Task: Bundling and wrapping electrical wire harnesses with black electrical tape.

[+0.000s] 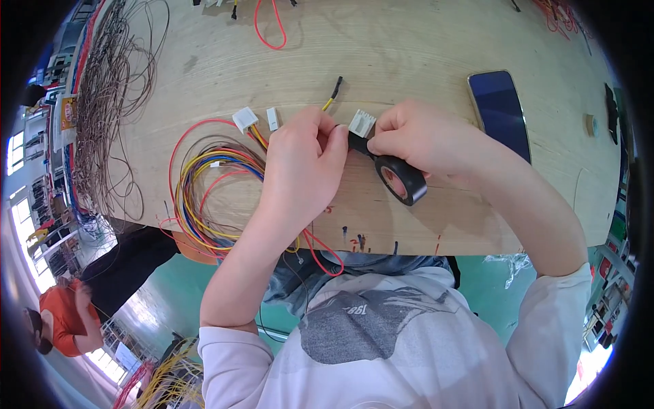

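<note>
My left hand (306,150) pinches at the wires just behind a white multi-pin connector (362,123), where black tape is wound. My right hand (415,140) grips the stretched strip of black tape, and the tape roll (402,180) hangs below its fingers. Beyond my left hand a yellow wire with a black sleeved end (335,92) sticks out. A coiled bundle of coloured wires (187,184) lies left of my left forearm, with another white connector (245,120) and a small white plug (273,118) above it. The wires inside my left fingers are hidden.
A phone (499,109) lies to the right of my right hand. Tangled brown wires (112,102) cover the table's left side. A red wire loop (271,27) lies at the far edge, and a small tape roll (591,125) at far right. A person in orange (68,317) is at lower left.
</note>
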Demonstrator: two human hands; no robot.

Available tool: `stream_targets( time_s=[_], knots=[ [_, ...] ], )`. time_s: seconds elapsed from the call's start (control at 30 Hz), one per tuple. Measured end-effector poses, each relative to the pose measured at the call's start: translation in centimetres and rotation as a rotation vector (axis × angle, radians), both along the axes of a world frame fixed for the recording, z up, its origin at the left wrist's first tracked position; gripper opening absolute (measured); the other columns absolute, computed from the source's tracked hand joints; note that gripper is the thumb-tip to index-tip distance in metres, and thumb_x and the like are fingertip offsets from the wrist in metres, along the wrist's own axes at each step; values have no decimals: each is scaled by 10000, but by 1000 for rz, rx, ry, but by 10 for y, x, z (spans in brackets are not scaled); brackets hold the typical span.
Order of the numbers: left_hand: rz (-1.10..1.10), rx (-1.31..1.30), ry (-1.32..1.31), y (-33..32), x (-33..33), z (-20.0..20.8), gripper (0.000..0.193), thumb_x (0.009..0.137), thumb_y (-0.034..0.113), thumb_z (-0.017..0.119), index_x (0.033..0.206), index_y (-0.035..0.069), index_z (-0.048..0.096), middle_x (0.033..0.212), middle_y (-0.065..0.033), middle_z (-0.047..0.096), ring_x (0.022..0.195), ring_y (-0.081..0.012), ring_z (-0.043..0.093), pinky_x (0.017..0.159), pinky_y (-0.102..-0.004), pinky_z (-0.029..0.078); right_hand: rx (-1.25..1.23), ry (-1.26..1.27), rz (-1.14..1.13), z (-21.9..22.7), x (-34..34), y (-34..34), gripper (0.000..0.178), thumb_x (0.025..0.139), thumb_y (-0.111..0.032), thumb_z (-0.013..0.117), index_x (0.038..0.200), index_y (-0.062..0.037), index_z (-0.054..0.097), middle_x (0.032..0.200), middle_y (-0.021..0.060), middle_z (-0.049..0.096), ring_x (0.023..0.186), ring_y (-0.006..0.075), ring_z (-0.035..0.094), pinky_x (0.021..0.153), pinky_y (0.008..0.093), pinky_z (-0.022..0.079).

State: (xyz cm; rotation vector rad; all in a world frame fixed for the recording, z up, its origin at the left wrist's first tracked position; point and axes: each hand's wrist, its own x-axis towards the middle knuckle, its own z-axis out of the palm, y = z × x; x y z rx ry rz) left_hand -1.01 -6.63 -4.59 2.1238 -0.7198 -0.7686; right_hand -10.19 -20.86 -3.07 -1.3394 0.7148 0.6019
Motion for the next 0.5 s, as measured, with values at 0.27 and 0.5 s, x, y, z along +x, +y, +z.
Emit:
stream_targets(
  time_s=[0.27,0.5],
  knots=[
    [-14,-16,-17,-1,0,-2,154,791,93,581,709,-23,521,528,-105,525,477,-209,512,489,-334,398,-18,-2,23,-4,-2,-1,156,787,-100,498,698,19,548,533,93,558,423,139,531,349,265,335],
    [33,35,64,-3,-1,5,155,800,101,572,721,-25,528,521,-106,524,476,-212,528,484,-335,399,3,7,3,2,-1,0,150,814,-115,505,704,-14,519,556,53,562,435,98,534,358,229,347]
  ],
)
